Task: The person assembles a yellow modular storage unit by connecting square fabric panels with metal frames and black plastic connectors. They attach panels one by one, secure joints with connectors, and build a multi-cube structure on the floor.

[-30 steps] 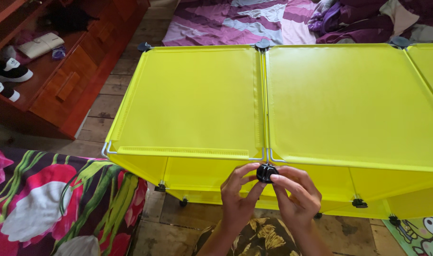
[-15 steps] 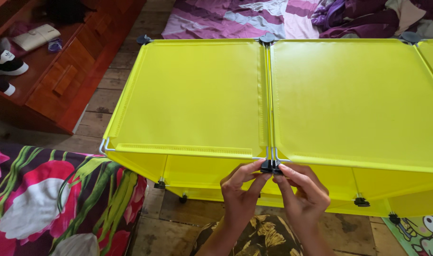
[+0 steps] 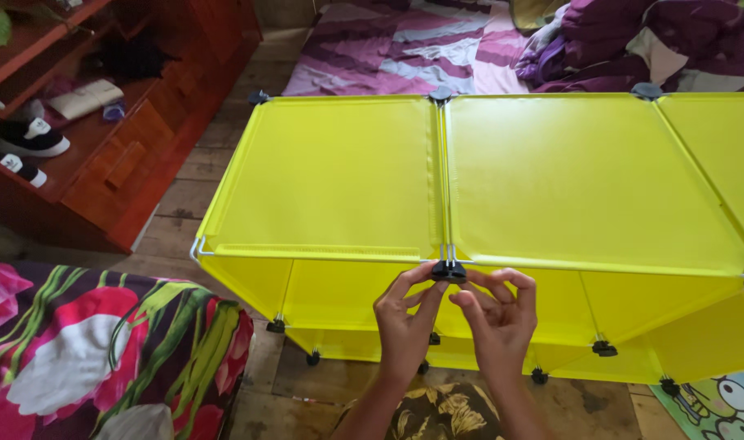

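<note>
A yellow panel cabinet [image 3: 347, 179] made of plastic sheets on wire frames stands in front of me on the wooden floor. Both my hands meet at its near top edge, where two top panels join. My left hand [image 3: 405, 322] and my right hand [image 3: 498, 318] pinch a small black round connector [image 3: 448, 271] that sits on the wire corners at that joint. Matching black connectors sit at the far corners [image 3: 440, 95] and at the cabinet's feet.
A red-brown wooden shelf unit [image 3: 103, 155] with shoes [image 3: 26, 138] stands at the left. A flowered cloth [image 3: 103, 350] lies at the lower left. A bed with purple striped bedding [image 3: 437, 41] is behind the cabinet. A cartoon mat [image 3: 726, 403] shows at the lower right.
My hands have lifted the black connector from below the front edge up onto the joint of the two top panels. The view has tilted slightly.
</note>
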Available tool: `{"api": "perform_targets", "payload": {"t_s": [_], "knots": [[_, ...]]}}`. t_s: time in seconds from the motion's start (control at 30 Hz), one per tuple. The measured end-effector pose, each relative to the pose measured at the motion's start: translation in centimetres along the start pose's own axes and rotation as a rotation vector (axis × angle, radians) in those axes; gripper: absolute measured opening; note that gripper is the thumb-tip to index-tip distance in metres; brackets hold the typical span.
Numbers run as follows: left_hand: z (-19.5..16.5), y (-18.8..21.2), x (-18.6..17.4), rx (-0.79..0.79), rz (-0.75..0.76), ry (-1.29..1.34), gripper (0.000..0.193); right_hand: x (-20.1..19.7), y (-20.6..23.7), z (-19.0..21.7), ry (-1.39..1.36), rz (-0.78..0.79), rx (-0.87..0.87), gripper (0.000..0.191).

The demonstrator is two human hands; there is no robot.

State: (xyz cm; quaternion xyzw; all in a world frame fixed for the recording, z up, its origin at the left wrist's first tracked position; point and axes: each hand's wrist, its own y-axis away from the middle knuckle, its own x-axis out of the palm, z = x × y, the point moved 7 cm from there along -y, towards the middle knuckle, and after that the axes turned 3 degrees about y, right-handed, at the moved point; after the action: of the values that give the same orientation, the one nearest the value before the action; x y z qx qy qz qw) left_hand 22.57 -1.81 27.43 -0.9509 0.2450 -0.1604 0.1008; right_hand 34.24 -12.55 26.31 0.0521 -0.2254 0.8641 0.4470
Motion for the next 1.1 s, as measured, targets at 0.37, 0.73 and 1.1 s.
{"api": "perform_targets", "payload": {"t_s": [0.37, 0.73, 1.1], "knots": [[-3.1, 1.2, -0.1, 0.350, -0.093, -0.470, 0.048, -1.5, -4.8, -2.5, 0.093, 0.025, 0.503, 0.039], [-6.7, -0.5, 5.7, 1.059, -0.307, -0.932, 0.033, -1.1, -4.2, -5.1, -0.034, 0.077, 0.626, 0.041], [-7.1, -2.6, 6.8, 0.786, -0.220, -0.976, 0.026, -1.3, -3.3, -6.1, -0.275, 0.059, 0.685, 0.034]]}}
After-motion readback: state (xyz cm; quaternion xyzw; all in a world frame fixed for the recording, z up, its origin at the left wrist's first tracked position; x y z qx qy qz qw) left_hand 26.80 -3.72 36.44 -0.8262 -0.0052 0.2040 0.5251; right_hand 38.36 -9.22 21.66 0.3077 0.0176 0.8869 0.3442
